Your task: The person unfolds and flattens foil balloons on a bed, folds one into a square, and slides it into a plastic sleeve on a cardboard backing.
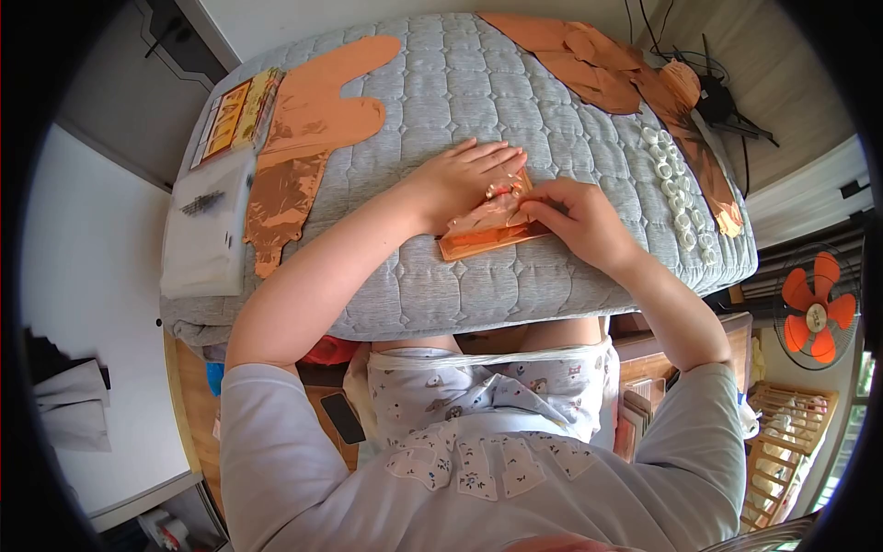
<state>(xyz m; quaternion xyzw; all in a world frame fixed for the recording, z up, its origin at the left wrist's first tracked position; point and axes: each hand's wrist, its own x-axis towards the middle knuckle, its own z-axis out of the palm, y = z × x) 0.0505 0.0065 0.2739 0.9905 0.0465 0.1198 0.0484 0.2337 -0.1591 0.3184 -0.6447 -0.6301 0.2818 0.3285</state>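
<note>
Near the front of the grey quilted mattress (423, 294) lies a flat, shiny copper-coloured foil piece (492, 243) with a crumpled upper layer. My left hand (467, 184) rests flat across its upper left part, fingers stretched out and pointing right. From the right side, my right hand (579, 219) pinches the foil's crumpled layer between thumb and fingers. A small reddish patch shows on the foil between both hands. My left palm hides part of the piece.
Copper foil sheets (322, 87) spread at the left, beside a picture-printed packet (230, 118) and a white plastic-wrapped stack (207, 230). More foil (589, 69) lies at the back right, near rows of small clear round pieces (676, 189). An orange-bladed fan (817, 317) stands right.
</note>
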